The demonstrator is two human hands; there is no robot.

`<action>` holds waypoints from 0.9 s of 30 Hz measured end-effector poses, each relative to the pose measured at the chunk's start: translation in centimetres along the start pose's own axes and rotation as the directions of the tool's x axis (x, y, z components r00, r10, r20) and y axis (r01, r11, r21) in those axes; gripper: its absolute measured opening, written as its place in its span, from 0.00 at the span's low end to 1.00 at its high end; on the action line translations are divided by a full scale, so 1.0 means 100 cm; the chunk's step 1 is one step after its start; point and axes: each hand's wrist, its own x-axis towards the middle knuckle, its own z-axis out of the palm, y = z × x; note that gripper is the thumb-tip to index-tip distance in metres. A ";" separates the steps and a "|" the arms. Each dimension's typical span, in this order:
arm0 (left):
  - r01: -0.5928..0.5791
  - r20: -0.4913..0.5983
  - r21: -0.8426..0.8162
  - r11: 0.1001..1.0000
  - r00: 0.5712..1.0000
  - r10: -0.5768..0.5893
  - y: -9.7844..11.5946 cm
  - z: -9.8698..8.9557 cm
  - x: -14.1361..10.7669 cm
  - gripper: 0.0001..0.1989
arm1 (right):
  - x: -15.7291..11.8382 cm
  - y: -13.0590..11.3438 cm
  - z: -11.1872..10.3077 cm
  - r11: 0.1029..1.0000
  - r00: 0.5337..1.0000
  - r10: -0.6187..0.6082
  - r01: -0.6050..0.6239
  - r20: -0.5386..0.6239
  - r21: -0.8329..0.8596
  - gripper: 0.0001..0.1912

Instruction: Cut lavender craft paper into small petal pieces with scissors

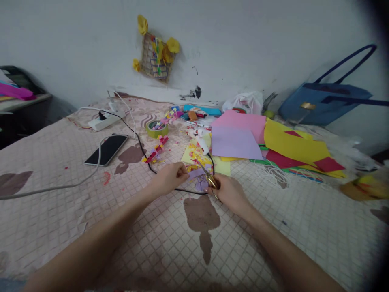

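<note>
Between the fingertips of my left hand (172, 177) is pinched a narrow purple paper strip (196, 173). My right hand (229, 192) is closed around the handles of gold scissors (212, 181), whose blades point up and to the left, close to the strip. Under the blades lie small purple paper pieces (201, 185). Behind them, yellow and red paper scraps (196, 154) cover part of a pale yellow sheet (224, 167). A white glue gun (202, 144) with a black cord rests just beyond. Whether the blades touch the strip I cannot tell.
Coloured paper sheets (235, 142) and white string (273, 172) lie to the right, a blue handbag (322, 103) behind. On the left are a phone (107, 150), a power strip (105, 121) and cords. A tape roll (157, 129) and a flower-decorated strip (156, 150) sit mid-left.
</note>
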 end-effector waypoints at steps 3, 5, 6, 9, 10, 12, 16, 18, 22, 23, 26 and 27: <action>0.060 -0.138 0.088 0.994 0.989 -0.047 0.004 0.000 -0.003 0.13 | 0.000 -0.001 0.001 1.000 1.000 -0.007 0.007 0.001 -0.002 0.07; 0.057 -0.180 0.091 0.994 0.983 -0.040 0.007 0.001 -0.004 0.13 | 0.001 0.001 0.002 0.997 1.000 -0.018 0.018 -0.009 0.068 0.05; 0.044 -0.178 0.062 0.997 0.983 -0.033 0.009 0.001 -0.005 0.12 | 0.001 0.003 0.003 0.993 1.000 -0.022 0.024 -0.015 0.115 0.04; 0.014 -0.120 -0.117 0.993 0.992 -0.028 0.015 0.006 -0.006 0.10 | 0.003 0.007 0.005 0.968 0.999 -0.033 0.036 -0.019 0.248 0.07; 0.008 -0.087 -0.198 0.980 0.996 -0.025 0.017 0.009 -0.006 0.10 | 0.003 0.007 0.005 0.946 0.999 -0.035 0.038 -0.014 0.321 0.07; -0.006 -0.021 -0.366 0.931 1.000 -0.001 0.021 0.015 -0.006 0.10 | 0.003 0.005 0.005 0.855 0.999 -0.043 0.036 0.002 0.518 0.08; 0.004 0.054 -0.553 0.833 0.998 0.031 0.024 0.025 -0.007 0.10 | -0.001 -0.004 0.001 0.648 0.996 -0.054 -0.023 0.076 0.761 0.11; 0.029 0.078 -0.587 0.809 0.997 0.021 0.024 0.028 -0.008 0.09 | -0.004 -0.008 -0.002 0.627 0.992 -0.054 -0.053 0.111 0.777 0.12; 0.060 0.125 -0.603 0.796 0.992 0.020 0.024 0.027 -0.009 0.07 | -0.004 -0.007 -0.007 0.661 0.993 -0.062 -0.036 0.102 0.750 0.14; 0.060 0.137 -0.587 0.807 0.990 0.026 0.024 0.025 -0.010 0.07 | -0.004 -0.006 -0.008 0.676 0.993 -0.071 -0.024 0.097 0.737 0.14; 0.032 0.148 -0.523 0.852 0.987 0.054 0.027 0.022 -0.011 0.06 | -0.002 -0.002 -0.009 0.712 0.990 -0.125 0.041 0.069 0.701 0.13; 0.016 0.138 -0.506 0.862 0.988 0.063 0.027 0.021 -0.011 0.06 | -0.002 -0.002 -0.008 0.721 0.989 -0.143 0.071 0.047 0.689 0.12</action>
